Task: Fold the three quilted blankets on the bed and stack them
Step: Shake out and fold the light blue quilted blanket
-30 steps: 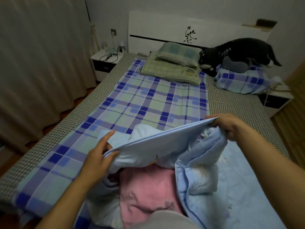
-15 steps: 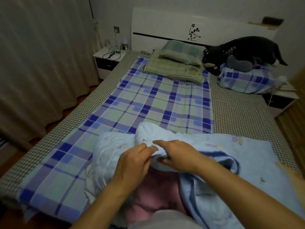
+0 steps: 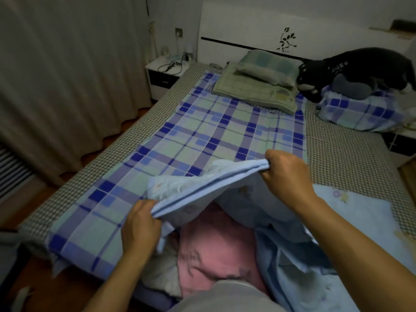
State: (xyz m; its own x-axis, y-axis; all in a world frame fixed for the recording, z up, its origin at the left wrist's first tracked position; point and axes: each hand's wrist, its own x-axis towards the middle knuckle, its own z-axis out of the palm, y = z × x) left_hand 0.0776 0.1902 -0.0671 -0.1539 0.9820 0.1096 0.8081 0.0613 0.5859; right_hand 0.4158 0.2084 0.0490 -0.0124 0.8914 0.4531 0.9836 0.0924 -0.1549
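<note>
Head view: near foot of bed (image 3: 126,143), light blue quilted blanket (image 3: 202,190) lifted by its edge, stretched taut between both hands. Left hand (image 3: 140,224) clenched round lower end of that edge, fingers curled over fabric. Right hand (image 3: 286,174) grasping upper end, bunched fabric pinched in fist, raised higher and farther up the bed. Beneath the lifted blue layer, pink quilted blanket (image 3: 216,248) crumpled, partly covered. Third blanket not told apart for certain. Under all, plaid sheet (image 3: 225,136). At headboard end, green pillows (image 3: 261,84), black plush toy (image 3: 360,68) on plaid pillow (image 3: 360,111). Nightstand (image 3: 164,75) beside curtain (image 3: 67,64).
</note>
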